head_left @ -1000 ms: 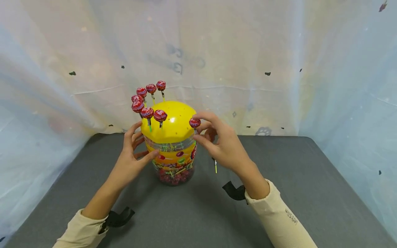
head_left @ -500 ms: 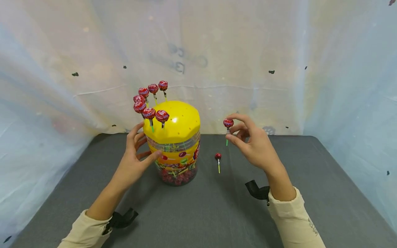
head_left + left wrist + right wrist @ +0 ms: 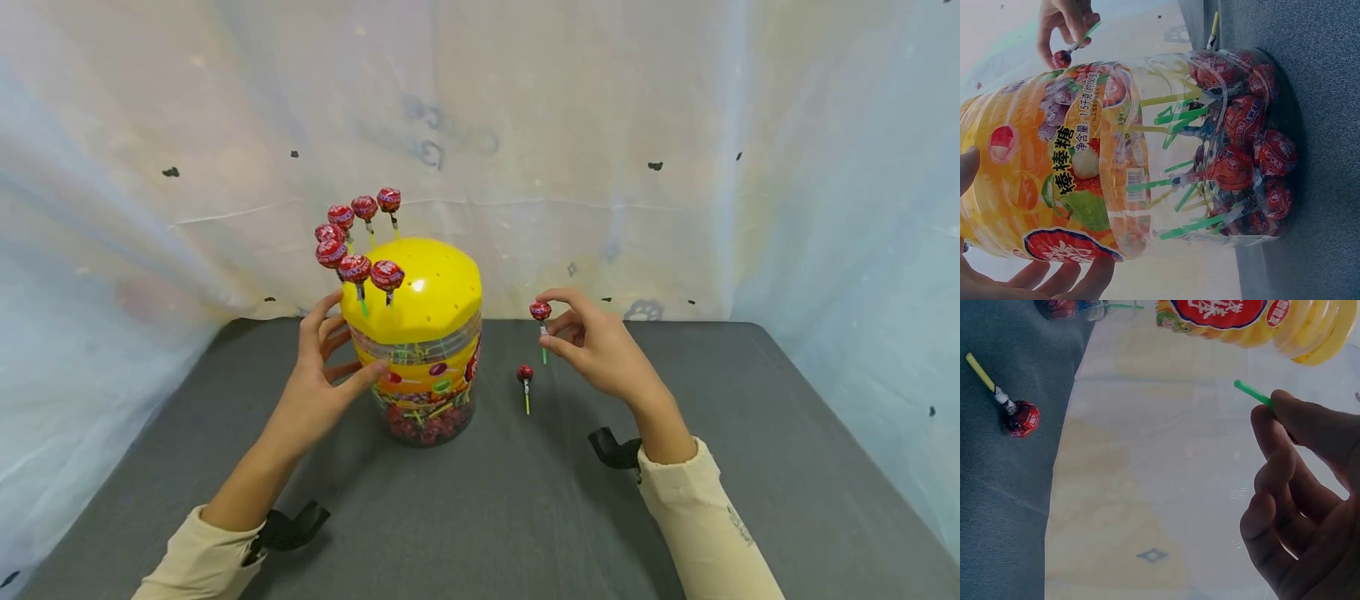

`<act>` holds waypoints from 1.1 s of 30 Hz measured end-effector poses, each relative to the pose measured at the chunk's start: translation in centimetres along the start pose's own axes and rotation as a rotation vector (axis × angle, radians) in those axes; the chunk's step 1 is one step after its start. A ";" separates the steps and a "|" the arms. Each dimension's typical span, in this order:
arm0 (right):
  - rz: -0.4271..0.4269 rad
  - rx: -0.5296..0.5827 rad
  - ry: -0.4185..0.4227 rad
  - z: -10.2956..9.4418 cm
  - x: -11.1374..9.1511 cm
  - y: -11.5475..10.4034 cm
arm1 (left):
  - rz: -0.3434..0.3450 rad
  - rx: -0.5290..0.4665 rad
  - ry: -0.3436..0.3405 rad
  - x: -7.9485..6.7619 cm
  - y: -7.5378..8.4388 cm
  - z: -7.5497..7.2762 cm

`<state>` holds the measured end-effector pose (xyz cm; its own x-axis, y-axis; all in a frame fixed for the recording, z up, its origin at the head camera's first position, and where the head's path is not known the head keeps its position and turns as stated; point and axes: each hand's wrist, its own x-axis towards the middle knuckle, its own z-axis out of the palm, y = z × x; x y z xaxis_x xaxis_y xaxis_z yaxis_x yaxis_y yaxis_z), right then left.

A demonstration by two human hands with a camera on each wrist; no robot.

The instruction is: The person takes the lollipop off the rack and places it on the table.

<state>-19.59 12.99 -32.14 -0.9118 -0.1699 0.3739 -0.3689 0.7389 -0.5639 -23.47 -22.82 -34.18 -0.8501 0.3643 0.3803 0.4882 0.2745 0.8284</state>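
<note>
A clear candy jar [image 3: 420, 354] with a yellow domed lid [image 3: 442, 283] stands on the table, several wrapped lollipops in its bottom. Several red lollipops [image 3: 387, 276] stick up from the lid's left and back edge, and small holes dot the rest. My left hand [image 3: 322, 383] grips the jar's left side, thumb in front and fingers behind. Right of the jar, above the table, my right hand [image 3: 600, 346] pinches a red lollipop [image 3: 541, 311] upright, its green stick [image 3: 1254, 392] pointing down. Another lollipop [image 3: 526, 374] with a yellow stick lies on the table between jar and right hand.
The grey table [image 3: 480, 525] reaches to a pale plastic sheet [image 3: 540, 125] hanging behind and on both sides. Black straps [image 3: 618, 450] hang at both wrists, just above the tabletop.
My right hand has moved right, away from the lid, carrying the lollipop, and has since lowered slightly. The lollipop on the table has come into full view. My left hand keeps its grip.
</note>
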 end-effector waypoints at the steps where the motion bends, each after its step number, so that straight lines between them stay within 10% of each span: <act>1: 0.005 -0.001 -0.007 0.0 0.0 0.0 | 0.000 -0.001 0.001 0.0 0.1 0.0; 33: 0.164 -0.003 -0.148 2.4 0.0 4.8 | -0.009 -0.011 0.009 -0.2 0.4 -0.1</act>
<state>-21.76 14.98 -36.56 -0.9762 -0.1408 0.1647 -0.2128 0.7664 -0.6061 -23.11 -22.81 -33.86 -0.8560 0.3543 0.3765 0.4786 0.2676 0.8363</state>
